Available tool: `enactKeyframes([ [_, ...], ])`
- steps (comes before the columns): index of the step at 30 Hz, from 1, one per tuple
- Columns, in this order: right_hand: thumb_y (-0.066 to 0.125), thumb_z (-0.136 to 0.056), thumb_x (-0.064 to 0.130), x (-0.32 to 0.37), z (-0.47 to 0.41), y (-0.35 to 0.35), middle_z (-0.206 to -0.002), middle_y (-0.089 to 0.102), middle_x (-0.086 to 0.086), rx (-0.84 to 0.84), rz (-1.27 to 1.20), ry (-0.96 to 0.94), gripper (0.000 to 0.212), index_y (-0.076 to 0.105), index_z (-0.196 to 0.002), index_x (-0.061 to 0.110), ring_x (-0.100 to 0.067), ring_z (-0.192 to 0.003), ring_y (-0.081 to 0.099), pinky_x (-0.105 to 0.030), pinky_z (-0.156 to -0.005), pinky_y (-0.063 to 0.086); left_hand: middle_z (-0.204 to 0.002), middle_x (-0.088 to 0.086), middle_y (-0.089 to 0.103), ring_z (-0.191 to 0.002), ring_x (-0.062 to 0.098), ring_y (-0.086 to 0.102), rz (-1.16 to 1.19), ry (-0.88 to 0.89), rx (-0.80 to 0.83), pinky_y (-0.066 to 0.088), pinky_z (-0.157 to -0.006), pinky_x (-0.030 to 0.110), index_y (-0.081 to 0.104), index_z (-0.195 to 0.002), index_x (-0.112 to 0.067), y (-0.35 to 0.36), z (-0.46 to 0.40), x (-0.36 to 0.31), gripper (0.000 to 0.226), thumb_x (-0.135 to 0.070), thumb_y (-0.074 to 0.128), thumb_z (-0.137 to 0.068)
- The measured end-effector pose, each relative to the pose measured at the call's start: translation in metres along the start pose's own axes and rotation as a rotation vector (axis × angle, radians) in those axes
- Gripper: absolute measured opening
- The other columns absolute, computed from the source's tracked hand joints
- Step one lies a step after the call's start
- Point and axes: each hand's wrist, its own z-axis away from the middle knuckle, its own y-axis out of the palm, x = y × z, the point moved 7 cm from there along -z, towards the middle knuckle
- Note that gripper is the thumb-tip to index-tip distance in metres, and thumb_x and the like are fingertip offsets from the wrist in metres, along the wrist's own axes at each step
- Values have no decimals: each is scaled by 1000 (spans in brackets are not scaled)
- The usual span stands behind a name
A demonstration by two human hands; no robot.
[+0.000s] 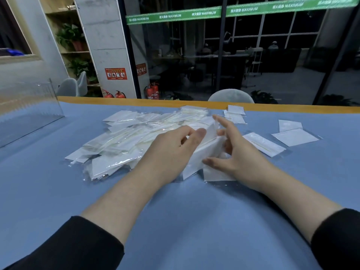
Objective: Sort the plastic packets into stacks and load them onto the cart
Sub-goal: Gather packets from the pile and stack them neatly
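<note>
**Packets gathered between two hands, stack half squared**

Packets (202,152) in a small white bundle sit between both hands near the middle of the blue surface (175,211), at the right edge of the big loose heap (124,141). The left hand (173,147) curls over the bundle's left side with its thumb on top; the right hand (239,151) cups the other side, fingers spread and only lightly closed on it. That two-sided hold looks meant to tap the edges level, so the slippery sleeves form a tidy stack rather than sliding apart. A few packets lie flat and separate to the right (295,136) and at the far edge (234,114), probably starts of sorted groups kept clear of the heap. A clear plastic bin (29,112) stands far left. No cart is in view, so loading seems well off.
</note>
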Motion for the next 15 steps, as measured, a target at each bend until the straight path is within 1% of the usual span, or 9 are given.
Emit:
enactKeyframes([
  [2,84,-80,30,5,-1,2,-128,42,36,-8,-8,-40,91,24,-138,65,11,-109,53,-8,-92,42,-64,-9,55,-61,8,48,49,55,-50,33,-55,20,61,-75,-32,1,0,-5,35,-56,49,-99],
  [3,83,-82,29,6,-1,4,-124,47,35,-5,15,-65,79,35,-136,58,10,-105,53,-9,-89,43,-64,-10,56,-61,8,48,79,75,-90,34,-56,18,64,-78,-29,0,0,-6,32,-51,53,-99],
  [5,79,-85,25,8,0,2,-102,63,28,-19,69,-96,38,59,-115,38,7,-91,57,-10,-77,41,-66,-11,58,-63,6,49,124,82,-178,36,-57,16,67,-81,-27,-7,0,-7,28,-45,57,-99],
  [6,77,-87,23,11,1,-1,-91,66,24,-38,73,-105,23,64,-103,31,5,-84,58,-10,-71,40,-66,-12,58,-64,6,49,130,71,-221,37,-58,15,67,-79,-26,-11,-1,-6,28,-44,59,-98],
  [8,75,-89,21,13,2,-8,-85,69,15,-88,31,-117,10,67,-93,26,-2,-77,60,-13,-67,44,-62,-13,54,-63,6,47,120,42,-293,35,-58,16,65,-74,-22,-19,-2,-1,34,-44,59,-98],
  [9,75,-89,23,12,2,-11,-86,70,11,-111,3,-105,8,68,-94,24,-6,-78,61,-18,-69,47,-60,-11,51,-62,6,44,135,26,-320,34,-57,18,65,-74,-17,-21,-3,3,38,-45,58,-99],
  [11,75,-88,26,7,1,-13,-90,71,8,-120,-31,-66,15,66,-100,25,-13,-84,64,-25,-76,50,-62,-3,49,-62,8,41,214,-15,-351,34,-59,23,67,-81,-8,-21,-5,10,43,-46,57,-99],
  [13,79,-84,29,-1,1,-5,-104,65,15,-71,-11,-41,39,55,-112,39,-10,-94,61,-26,-83,51,-67,-3,58,-61,10,48,271,-84,-323,40,-62,28,70,-83,-13,-13,-5,15,31,-40,64,-97],
  [15,83,-79,30,-2,0,-4,-117,53,20,-90,13,-56,64,39,-118,55,-2,-103,55,-21,-89,48,-75,-2,66,-68,15,63,308,-156,-274,48,-68,33,70,-87,-20,-2,-6,19,14,-32,69,-95],
])
